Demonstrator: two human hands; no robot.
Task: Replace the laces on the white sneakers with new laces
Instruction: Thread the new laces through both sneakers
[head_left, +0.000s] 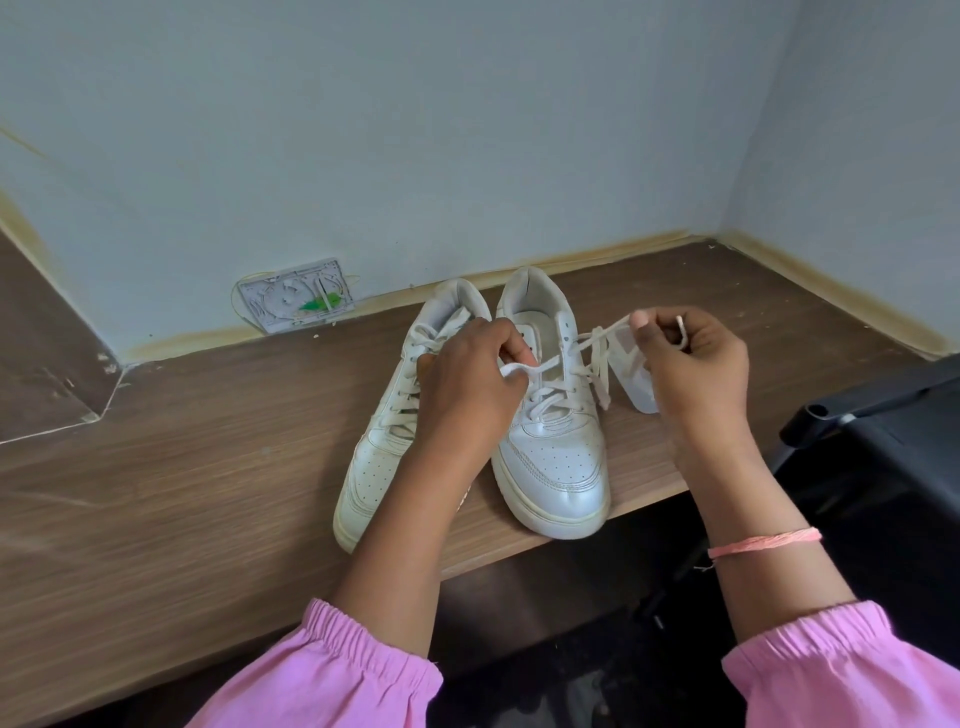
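Two white leather low-top sneakers stand side by side at the centre of the frame on the brown wood-grain tabletop (208, 441), toes toward the lower edge and heels toward the pale blue wall at the top; the right-hand white sneaker (556, 447) is the one in hand, its long axis running from lower right up to the heel, while the left-hand white sneaker (384, 431) lies partly hidden under the forearm; the flat white cotton lace (597, 340) crosses the upper eyelets of the right-hand sneaker and runs out to both sides, at right angles to that axis; the left hand (467, 384), centre frame, pinches one run of the lace between curled thumb and fingers directly over the tongue; the right hand (691, 358), right of centre, grips the other end with its fingers folded round it, held just off the sneaker's outer side; the left hand is the nearer to the eyelets, so by my judgement any pulling through falls to it, while the right hand keeps tension; a small white packet (636, 379) lies just beside the sneaker, under the right hand; whether this lace is the old or the new one cannot be told
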